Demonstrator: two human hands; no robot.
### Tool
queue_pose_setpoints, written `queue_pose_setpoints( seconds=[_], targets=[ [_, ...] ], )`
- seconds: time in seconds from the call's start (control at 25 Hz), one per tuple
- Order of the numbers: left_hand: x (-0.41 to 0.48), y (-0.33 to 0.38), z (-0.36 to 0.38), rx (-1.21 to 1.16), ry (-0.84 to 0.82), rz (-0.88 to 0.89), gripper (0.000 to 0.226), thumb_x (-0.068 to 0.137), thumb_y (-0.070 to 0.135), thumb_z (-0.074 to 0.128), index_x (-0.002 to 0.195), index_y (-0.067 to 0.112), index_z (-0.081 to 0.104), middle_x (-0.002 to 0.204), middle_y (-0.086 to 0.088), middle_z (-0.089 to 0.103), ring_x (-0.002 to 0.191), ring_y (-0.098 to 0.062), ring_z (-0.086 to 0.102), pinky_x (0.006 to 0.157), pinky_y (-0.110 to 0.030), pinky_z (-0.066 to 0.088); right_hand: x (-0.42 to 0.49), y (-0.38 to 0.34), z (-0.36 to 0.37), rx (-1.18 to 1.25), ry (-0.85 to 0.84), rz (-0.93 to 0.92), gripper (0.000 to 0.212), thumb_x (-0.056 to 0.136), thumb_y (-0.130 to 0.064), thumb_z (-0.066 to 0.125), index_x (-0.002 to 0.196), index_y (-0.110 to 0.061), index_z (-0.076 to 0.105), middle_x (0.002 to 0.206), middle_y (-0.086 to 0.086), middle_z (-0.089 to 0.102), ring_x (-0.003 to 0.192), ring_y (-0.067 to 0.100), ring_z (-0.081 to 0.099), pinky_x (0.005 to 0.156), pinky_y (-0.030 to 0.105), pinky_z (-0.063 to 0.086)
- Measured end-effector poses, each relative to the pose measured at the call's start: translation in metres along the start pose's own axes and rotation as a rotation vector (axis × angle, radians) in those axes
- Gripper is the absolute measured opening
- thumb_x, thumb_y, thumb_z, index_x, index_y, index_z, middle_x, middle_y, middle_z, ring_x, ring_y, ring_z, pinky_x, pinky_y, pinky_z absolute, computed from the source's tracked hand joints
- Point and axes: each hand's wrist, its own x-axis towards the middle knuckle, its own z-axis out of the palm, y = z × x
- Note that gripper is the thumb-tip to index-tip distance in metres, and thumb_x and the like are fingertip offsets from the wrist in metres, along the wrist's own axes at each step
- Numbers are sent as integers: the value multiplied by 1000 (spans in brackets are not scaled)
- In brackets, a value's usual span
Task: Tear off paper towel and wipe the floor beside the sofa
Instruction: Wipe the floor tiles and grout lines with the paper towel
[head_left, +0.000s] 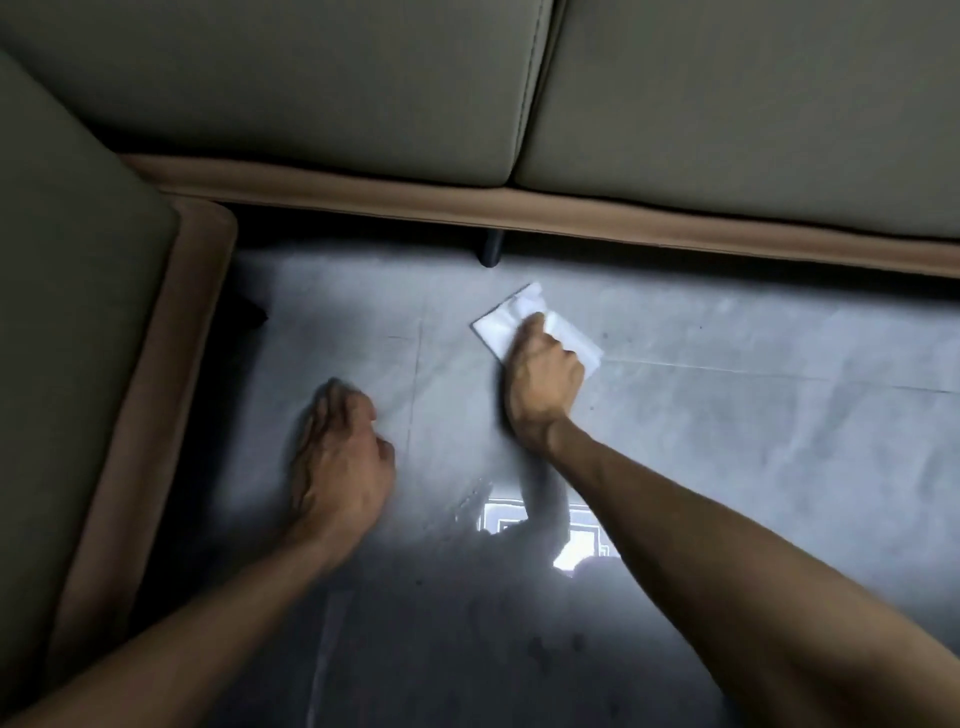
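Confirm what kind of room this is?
Probably a home living room: a grey-green and tan corner sofa, its dark leg standing on a grey tiled floor, where the right hand presses a paper towel.

bright reflection (574, 551): lower centre | dark leg (490, 252): upright, upper centre
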Motion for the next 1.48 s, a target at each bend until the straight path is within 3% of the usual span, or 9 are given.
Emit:
queue_pose_setpoints(
  seconds=[0.24,0.4,0.48,0.64,0.76,0.96,1.12,1.36,1.48],
  targets=[
    [-54,-40,12,128,-137,-112,55,91,23,44,141,0,35,155,-30,15,146,-37,15,118,-38,16,-24,0,-2,-57,-80,-956,17,88,-19,57,103,-13,53,83,16,70,69,34,67,53,33,46],
    [-52,-43,7,124,-254,-99,58,92,25,37,145,4,23,156,-32,-2,147,-40,-2,119,-38,13,32,58,-29,-117,77,44,10,96,-15,43,93,-11,51,72,26,66,67,43,64,59,39,43],
    [-50,-44,8,136,-298,-84,61,89,20,37,145,2,21,154,-34,-4,146,-42,-6,119,-40,12,24,-12,-10,-5,98,203,24,94,-5,39,108,-2,58,78,28,68,72,44,66,60,40,44],
    [-50,-42,15,245,-336,-86,69,88,23,33,148,-1,11,153,-37,-4,144,-47,-8,121,-44,1,-50,-168,25,6,-308,-748,37,93,-10,44,128,-2,52,96,17,71,81,35,68,57,35,35],
    [-53,-44,15,206,-323,-94,66,85,19,37,145,-1,20,154,-34,-5,146,-42,-8,121,-44,5,-44,-127,13,68,-222,-1094,21,84,-16,68,103,-8,66,73,10,71,58,29,66,46,30,37],
    [-72,-33,9,-11,-217,-146,51,88,7,44,135,-8,36,155,-32,11,146,-40,9,119,-39,13,-23,105,-36,-142,-68,-244,15,97,-27,42,90,-17,50,68,19,65,58,41,62,52,38,44],
    [-131,-39,21,68,-256,-97,43,75,2,65,112,-13,53,142,-40,34,133,-49,38,108,-49,35,-83,87,-36,-27,71,448,22,100,-19,37,96,-8,57,74,27,66,68,42,65,57,39,38],
    [-152,-45,30,223,-444,-39,57,86,20,47,137,-3,38,147,-37,26,142,-47,17,120,-47,14,-156,-39,0,16,-362,-931,38,74,-14,70,110,-7,63,78,11,70,62,30,67,45,31,34],
    [-152,-43,27,167,-528,-91,43,87,19,46,127,2,42,153,-37,-5,144,-45,-10,120,-41,10,-126,103,-29,-51,-203,-601,22,80,-16,68,101,-13,60,77,13,69,62,33,67,46,32,45]
  ],
)
